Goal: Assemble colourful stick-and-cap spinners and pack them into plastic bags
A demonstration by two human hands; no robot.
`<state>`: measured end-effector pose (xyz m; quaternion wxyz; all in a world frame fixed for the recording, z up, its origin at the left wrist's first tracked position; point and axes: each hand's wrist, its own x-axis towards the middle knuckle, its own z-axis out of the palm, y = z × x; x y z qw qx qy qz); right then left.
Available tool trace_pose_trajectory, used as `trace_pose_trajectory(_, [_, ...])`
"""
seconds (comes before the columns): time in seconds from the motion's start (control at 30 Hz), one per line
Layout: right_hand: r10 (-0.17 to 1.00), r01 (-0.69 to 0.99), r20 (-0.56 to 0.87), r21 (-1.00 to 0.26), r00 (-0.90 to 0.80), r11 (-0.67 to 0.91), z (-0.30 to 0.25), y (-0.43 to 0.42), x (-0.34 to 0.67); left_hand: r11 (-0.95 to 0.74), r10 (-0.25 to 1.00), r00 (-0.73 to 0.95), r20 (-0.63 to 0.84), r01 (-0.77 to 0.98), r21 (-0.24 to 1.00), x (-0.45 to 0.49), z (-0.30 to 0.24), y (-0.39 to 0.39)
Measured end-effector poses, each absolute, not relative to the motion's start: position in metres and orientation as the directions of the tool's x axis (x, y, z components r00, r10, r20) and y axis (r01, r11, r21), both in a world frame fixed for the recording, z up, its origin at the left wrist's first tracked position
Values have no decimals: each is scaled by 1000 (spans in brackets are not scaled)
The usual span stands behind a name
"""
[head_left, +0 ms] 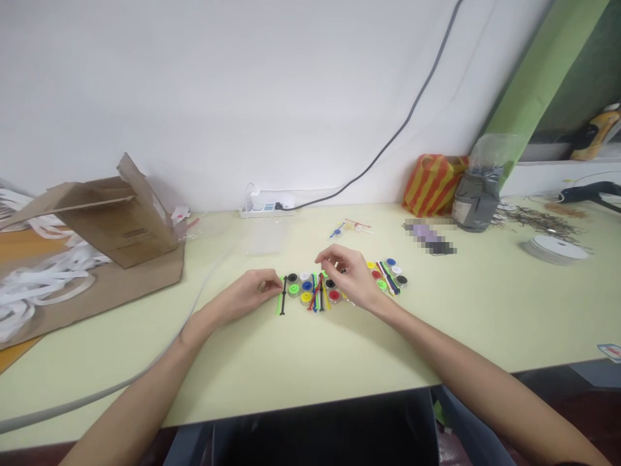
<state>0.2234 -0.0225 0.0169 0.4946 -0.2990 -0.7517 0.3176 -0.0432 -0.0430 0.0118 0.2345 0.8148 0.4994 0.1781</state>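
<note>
Clerk: Left hand [242, 294], item one?

Checker: Palm down, wrist low, forearm slanting in from the lower left. Its fingers [268, 282] are curled together, tips just beside a thin black plastic stick [283, 296] and a green strip [279, 298]. Whether they grip either, I cannot tell.

Clerk: Right hand [348, 275]?

Checker: Raised a little, forearm coming in from the lower right, thumb and forefinger pinched nearly closed above a black plastic disc [330, 283]. Anything between them is too small to tell.

Clerk: Main lot?

Checker: Colored plastic discs [306, 285] in two groups between the hands and to the right, with thin colored sticks [317, 291] laid among them, all on a cream table [310, 369].

Clerk: Handling note?

Checker: Parts this slight suit fingertips, not the whole hand. Wrists low and steady, so neighboring pieces stay undisturbed.

Clerk: Also nearby?

Checker: Cardboard box [119, 223] and white strips [41, 285] to the left; clear plastic tray [266, 236] and power strip [264, 211] ahead; white tape roll [555, 249] to the right.
</note>
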Motion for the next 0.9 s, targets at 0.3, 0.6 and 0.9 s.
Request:
trace_pose_trajectory(0.3, [770, 337, 635, -714, -58, 614, 8, 40, 259, -355, 926, 372, 66, 797, 488, -42, 20, -48])
trace_pose_trajectory(0.6, [816, 826, 332, -158, -472, 542, 5, 137, 254, -350, 935, 325, 139, 792, 500, -37, 23, -53])
trace_pose_trajectory(0.9, [768, 792, 303, -64, -564, 607, 20, 140, 235, -400, 916, 324, 236, 786, 472, -34, 21, -55])
